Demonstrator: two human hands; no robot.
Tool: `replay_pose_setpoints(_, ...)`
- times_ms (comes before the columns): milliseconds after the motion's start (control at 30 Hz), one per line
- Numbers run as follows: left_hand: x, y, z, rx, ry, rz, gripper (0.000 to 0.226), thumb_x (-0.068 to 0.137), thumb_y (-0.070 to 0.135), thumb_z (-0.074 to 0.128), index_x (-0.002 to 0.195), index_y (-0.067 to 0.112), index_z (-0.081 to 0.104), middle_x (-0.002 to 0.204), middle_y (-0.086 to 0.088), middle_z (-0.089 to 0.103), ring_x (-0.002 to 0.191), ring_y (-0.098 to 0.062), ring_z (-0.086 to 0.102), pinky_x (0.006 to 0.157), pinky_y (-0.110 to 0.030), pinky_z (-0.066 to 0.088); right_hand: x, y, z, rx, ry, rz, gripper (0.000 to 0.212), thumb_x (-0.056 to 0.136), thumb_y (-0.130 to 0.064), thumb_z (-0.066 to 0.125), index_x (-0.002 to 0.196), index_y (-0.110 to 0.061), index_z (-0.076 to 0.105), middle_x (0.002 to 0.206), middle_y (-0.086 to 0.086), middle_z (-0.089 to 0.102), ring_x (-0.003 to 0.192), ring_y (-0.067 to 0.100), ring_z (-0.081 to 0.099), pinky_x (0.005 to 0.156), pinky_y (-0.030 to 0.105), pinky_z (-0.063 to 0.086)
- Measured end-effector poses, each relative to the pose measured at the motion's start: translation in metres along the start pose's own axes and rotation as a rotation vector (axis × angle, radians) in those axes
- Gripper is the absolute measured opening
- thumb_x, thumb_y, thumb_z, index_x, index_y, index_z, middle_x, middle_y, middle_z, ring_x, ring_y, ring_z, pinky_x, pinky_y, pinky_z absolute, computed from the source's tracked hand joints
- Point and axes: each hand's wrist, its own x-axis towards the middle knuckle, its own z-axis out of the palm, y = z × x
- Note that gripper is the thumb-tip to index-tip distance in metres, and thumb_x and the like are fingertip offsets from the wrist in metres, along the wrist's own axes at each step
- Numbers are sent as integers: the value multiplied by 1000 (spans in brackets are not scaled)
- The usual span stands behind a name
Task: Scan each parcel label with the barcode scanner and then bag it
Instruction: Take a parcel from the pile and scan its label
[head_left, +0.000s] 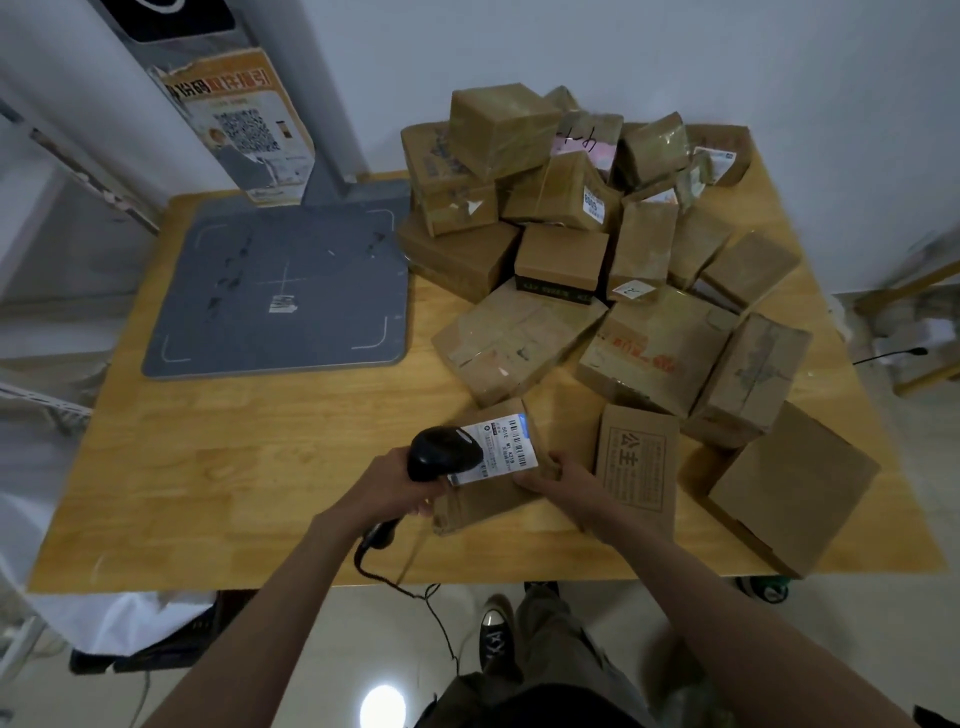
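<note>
My left hand (392, 486) grips the handle of a black barcode scanner (441, 456), whose head points at the white label (506, 449) of a small brown parcel (483, 501) near the table's front edge. My right hand (558, 480) holds that parcel by its right side, fingers curled over the edge. The label is lit and faces up. The scanner's cable (410, 587) hangs off the table front.
Several brown cardboard parcels (597, 234) are heaped across the right and back of the wooden table (208, 467). A grey scanning platform (283, 291) with a post stands at the back left. A printed box (636, 462) lies just right of my right hand.
</note>
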Motion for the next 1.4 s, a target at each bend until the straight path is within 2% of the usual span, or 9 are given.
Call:
replay_pose_setpoints(167,9,-4,7,-55,-26,-14,7,85,22,73,88,18,69,67,-2,74,58,-6,67,55,-17,49,10,1,-1,117,-68,84,68,82,-48,78,132,-19,41,126,1,57,103,13,56,82,33,46)
replay_pose_setpoints(300,12,-3,-2,-37,-35,-14,8,84,23,72,89,16,70,70,-5,75,60,-7,68,61,-22,52,8,1,-3,190,-138,88,68,80,-51,76,128,-22,39,128,1,54,113,16,53,100,43,43)
replay_pose_setpoints(467,4,3,-28,9,-72,37,17,84,23,75,98,14,72,76,-8,76,67,-17,71,67,-31,58,-16,-5,-3,196,-129,8,64,82,-50,74,128,-22,40,125,0,55,111,15,57,87,32,49)
replay_pose_setpoints(633,-12,31,-54,-14,-93,185,27,84,20,79,108,12,71,92,-14,75,81,-32,73,77,-44,59,-58,-16,-12,330,-26,-108,62,82,-44,78,128,-25,42,121,3,62,107,21,64,97,45,54)
replay_pose_setpoints(800,-35,68,-47,63,-168,350,23,85,20,77,105,10,71,95,-21,73,76,-25,71,79,-43,59,-113,-10,-31,430,157,-211,85,67,-58,84,135,-34,40,125,3,59,108,22,66,89,47,60)
replay_pose_setpoints(900,-52,88,-23,139,-237,452,25,86,15,76,109,9,69,97,-22,73,72,-18,71,73,-35,59,-152,14,-40,486,274,-212,75,71,-57,82,134,-39,45,123,4,60,107,24,66,83,43,62)
replay_pose_setpoints(1033,-79,113,26,247,-340,569,27,86,16,77,111,11,67,87,-18,75,75,-25,73,75,-36,60,-213,64,-47,603,489,-217,63,77,-48,81,132,-37,52,123,5,64,103,21,68,69,32,60)
replay_pose_setpoints(1167,-105,139,90,351,-473,666,26,86,7,75,110,14,67,77,-17,73,68,-23,69,69,-32,60,-277,127,-42,724,668,-185,56,81,-48,78,130,-38,54,119,5,65,104,22,69,81,44,62)
replay_pose_setpoints(1400,-148,169,207,516,-662,820,33,83,9,77,109,24,64,90,-7,74,68,-16,72,65,-29,60,-363,233,-19,902,978,-66,58,84,-39,78,134,-33,50,115,9,69,94,19,73,84,48,61)
